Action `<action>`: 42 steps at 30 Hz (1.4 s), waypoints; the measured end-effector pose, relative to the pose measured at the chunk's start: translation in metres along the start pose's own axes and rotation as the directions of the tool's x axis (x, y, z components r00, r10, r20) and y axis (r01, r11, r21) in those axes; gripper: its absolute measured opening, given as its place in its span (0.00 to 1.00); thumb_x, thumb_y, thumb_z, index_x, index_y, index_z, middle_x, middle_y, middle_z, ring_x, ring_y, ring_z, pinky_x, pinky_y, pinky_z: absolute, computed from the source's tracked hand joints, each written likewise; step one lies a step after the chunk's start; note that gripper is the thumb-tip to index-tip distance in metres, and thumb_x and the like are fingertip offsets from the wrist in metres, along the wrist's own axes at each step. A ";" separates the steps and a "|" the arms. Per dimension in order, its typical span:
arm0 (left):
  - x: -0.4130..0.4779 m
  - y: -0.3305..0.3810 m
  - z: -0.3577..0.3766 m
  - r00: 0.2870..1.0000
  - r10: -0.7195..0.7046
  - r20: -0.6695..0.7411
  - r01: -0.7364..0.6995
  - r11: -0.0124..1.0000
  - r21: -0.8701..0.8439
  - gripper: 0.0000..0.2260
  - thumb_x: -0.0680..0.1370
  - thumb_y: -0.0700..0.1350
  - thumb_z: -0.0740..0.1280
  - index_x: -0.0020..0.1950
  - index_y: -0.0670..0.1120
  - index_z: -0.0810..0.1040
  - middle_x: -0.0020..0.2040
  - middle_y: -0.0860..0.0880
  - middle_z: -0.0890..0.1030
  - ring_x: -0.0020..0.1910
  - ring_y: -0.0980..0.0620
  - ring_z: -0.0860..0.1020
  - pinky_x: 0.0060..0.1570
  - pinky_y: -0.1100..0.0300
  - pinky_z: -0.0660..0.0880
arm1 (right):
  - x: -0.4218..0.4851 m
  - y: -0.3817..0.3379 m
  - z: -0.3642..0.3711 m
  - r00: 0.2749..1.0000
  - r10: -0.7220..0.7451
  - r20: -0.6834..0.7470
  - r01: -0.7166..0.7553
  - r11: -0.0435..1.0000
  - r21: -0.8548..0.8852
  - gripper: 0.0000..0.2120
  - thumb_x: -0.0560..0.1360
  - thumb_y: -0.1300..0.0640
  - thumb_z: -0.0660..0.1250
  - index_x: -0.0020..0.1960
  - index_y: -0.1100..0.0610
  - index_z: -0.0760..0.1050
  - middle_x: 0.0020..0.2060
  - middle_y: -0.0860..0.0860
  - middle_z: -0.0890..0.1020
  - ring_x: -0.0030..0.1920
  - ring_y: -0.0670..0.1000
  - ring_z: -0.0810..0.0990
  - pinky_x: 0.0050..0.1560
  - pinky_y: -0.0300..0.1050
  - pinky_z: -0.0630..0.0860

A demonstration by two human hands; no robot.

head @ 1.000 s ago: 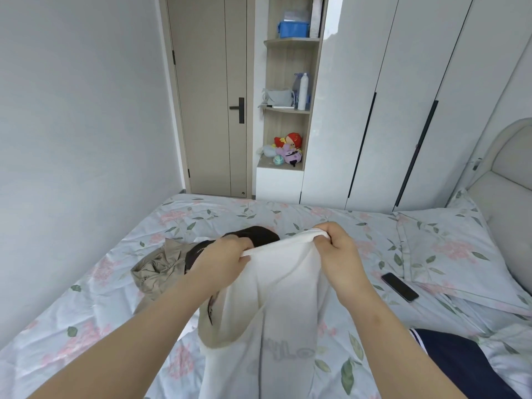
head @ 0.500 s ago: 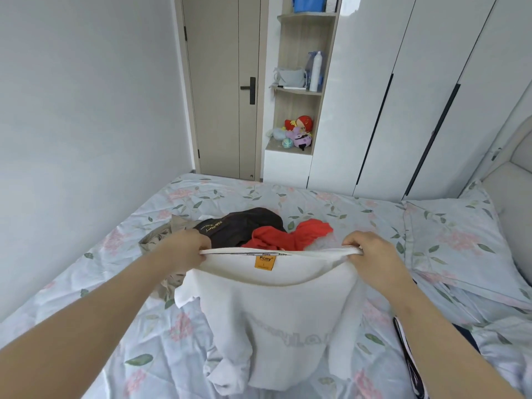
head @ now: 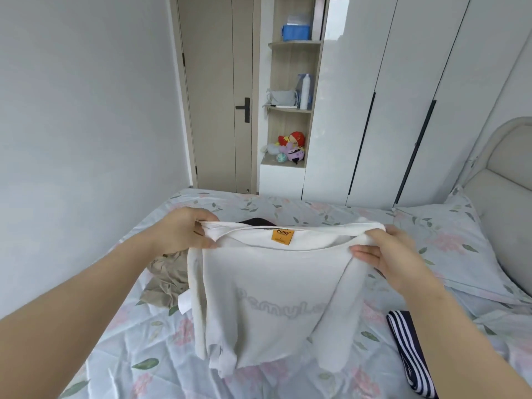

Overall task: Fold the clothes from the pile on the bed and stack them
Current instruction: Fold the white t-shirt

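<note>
Floral-sheeted bed (head: 121,352) lies beneath my arms. My left hand (head: 184,231) and right hand (head: 388,251) each grip a shoulder of a white cotton T-shirt (head: 273,306), holding it spread between them, hanging straight for folding. Behind it, the crumpled clothes pile (head: 167,280).

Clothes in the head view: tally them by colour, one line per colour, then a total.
White: 1, the white T-shirt, held up by the left hand and the right hand
Beige: 1, the beige garment, crumpled on the bed
Dark: 1, the dark garment, mostly hidden behind the shirt
Navy with white stripes: 1, the striped garment
Total: 4
</note>
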State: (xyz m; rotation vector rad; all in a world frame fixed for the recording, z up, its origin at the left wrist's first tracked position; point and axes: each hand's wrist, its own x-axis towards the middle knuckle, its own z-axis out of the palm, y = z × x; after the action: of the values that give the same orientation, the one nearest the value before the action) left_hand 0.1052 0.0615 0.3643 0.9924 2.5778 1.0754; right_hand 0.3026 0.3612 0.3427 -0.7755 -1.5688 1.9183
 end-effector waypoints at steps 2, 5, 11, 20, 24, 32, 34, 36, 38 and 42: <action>-0.014 -0.003 -0.010 0.984 0.094 -0.151 -0.070 0.985 0.157 0.08 0.70 0.38 0.75 0.45 0.47 0.80 0.40 0.50 0.81 0.34 0.62 0.75 0.41 0.66 0.71 | -0.019 -0.002 0.006 0.993 -0.110 0.046 0.110 0.994 -0.003 0.06 0.73 0.67 0.67 0.49 0.63 0.74 0.43 0.59 0.81 0.42 0.51 0.84 0.47 0.41 0.81; -0.044 -0.014 -0.034 0.985 0.130 -0.113 -0.109 0.979 0.172 0.08 0.70 0.39 0.74 0.48 0.46 0.82 0.42 0.49 0.82 0.42 0.51 0.79 0.49 0.58 0.73 | -0.054 -0.001 0.018 0.968 -0.249 0.027 0.251 0.961 -0.117 0.11 0.71 0.69 0.69 0.49 0.57 0.76 0.47 0.55 0.81 0.48 0.51 0.80 0.56 0.44 0.78; -0.095 -0.029 -0.070 0.957 0.203 -0.205 -0.156 0.962 0.225 0.07 0.74 0.33 0.67 0.43 0.45 0.81 0.32 0.59 0.82 0.33 0.56 0.81 0.42 0.62 0.77 | -0.133 -0.004 0.038 0.873 -0.462 -0.157 0.431 0.881 -0.193 0.12 0.75 0.68 0.63 0.41 0.54 0.78 0.39 0.52 0.82 0.39 0.46 0.82 0.47 0.37 0.80; -0.133 0.017 -0.080 0.951 0.006 -0.308 -0.199 0.775 -0.600 0.07 0.82 0.48 0.59 0.46 0.52 0.74 0.45 0.50 0.76 0.31 0.55 0.82 0.31 0.56 0.81 | -0.217 -0.043 0.063 0.739 -0.569 -0.360 0.554 0.818 -0.156 0.10 0.78 0.59 0.57 0.40 0.47 0.68 0.35 0.45 0.77 0.34 0.51 0.79 0.36 0.45 0.77; -0.132 0.040 -0.087 0.856 0.032 -0.515 -0.362 0.750 -0.554 0.09 0.81 0.50 0.61 0.41 0.54 0.72 0.40 0.53 0.77 0.27 0.59 0.79 0.41 0.57 0.76 | -0.230 -0.064 0.065 0.530 -0.663 -0.529 0.674 0.708 -0.213 0.08 0.75 0.56 0.59 0.38 0.47 0.66 0.29 0.39 0.73 0.33 0.44 0.73 0.42 0.44 0.73; -0.088 0.039 -0.038 0.837 0.068 -0.543 -0.351 0.829 -0.436 0.10 0.78 0.52 0.65 0.38 0.52 0.71 0.36 0.53 0.77 0.31 0.54 0.81 0.41 0.56 0.72 | -0.178 -0.041 0.044 0.470 -0.658 -0.588 0.572 0.735 -0.365 0.08 0.75 0.52 0.61 0.38 0.44 0.66 0.33 0.39 0.72 0.33 0.33 0.70 0.39 0.28 0.65; -0.066 0.021 -0.005 0.892 0.022 -0.451 -0.241 0.868 -0.435 0.11 0.78 0.50 0.65 0.38 0.50 0.71 0.35 0.53 0.76 0.30 0.56 0.80 0.40 0.57 0.70 | -0.150 -0.012 0.029 0.548 -0.603 -0.580 0.462 0.796 -0.391 0.05 0.75 0.51 0.61 0.39 0.46 0.69 0.34 0.39 0.73 0.36 0.37 0.72 0.41 0.35 0.66; -0.045 -0.001 0.031 0.931 -0.035 -0.364 -0.134 0.894 -0.428 0.10 0.79 0.49 0.64 0.38 0.49 0.71 0.34 0.54 0.76 0.28 0.60 0.80 0.36 0.60 0.69 | -0.121 0.024 0.012 0.609 -0.547 -0.574 0.354 0.835 -0.421 0.04 0.75 0.51 0.62 0.44 0.50 0.72 0.36 0.40 0.75 0.41 0.45 0.73 0.43 0.39 0.65; -0.022 -0.024 0.066 0.946 -0.097 -0.308 -0.036 0.916 -0.400 0.11 0.79 0.49 0.64 0.37 0.50 0.71 0.31 0.55 0.76 0.30 0.60 0.81 0.34 0.61 0.68 | -0.092 0.056 -0.004 0.658 -0.499 -0.564 0.261 0.853 -0.451 0.05 0.75 0.51 0.62 0.47 0.52 0.73 0.38 0.43 0.76 0.43 0.48 0.74 0.44 0.41 0.65; 0.031 -0.068 0.130 0.949 -0.214 -0.230 0.135 0.940 -0.314 0.10 0.79 0.50 0.63 0.38 0.52 0.70 0.33 0.55 0.77 0.36 0.59 0.82 0.34 0.61 0.68 | -0.023 0.114 -0.026 0.738 -0.433 -0.517 0.141 0.849 -0.509 0.04 0.76 0.55 0.62 0.49 0.54 0.74 0.37 0.42 0.76 0.40 0.47 0.73 0.40 0.41 0.64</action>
State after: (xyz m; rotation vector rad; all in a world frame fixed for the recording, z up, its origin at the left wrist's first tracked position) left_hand 0.0979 0.1200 0.2271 0.5688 2.5302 1.5725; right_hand 0.3315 0.3422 0.2288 -1.1212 -1.5715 0.9195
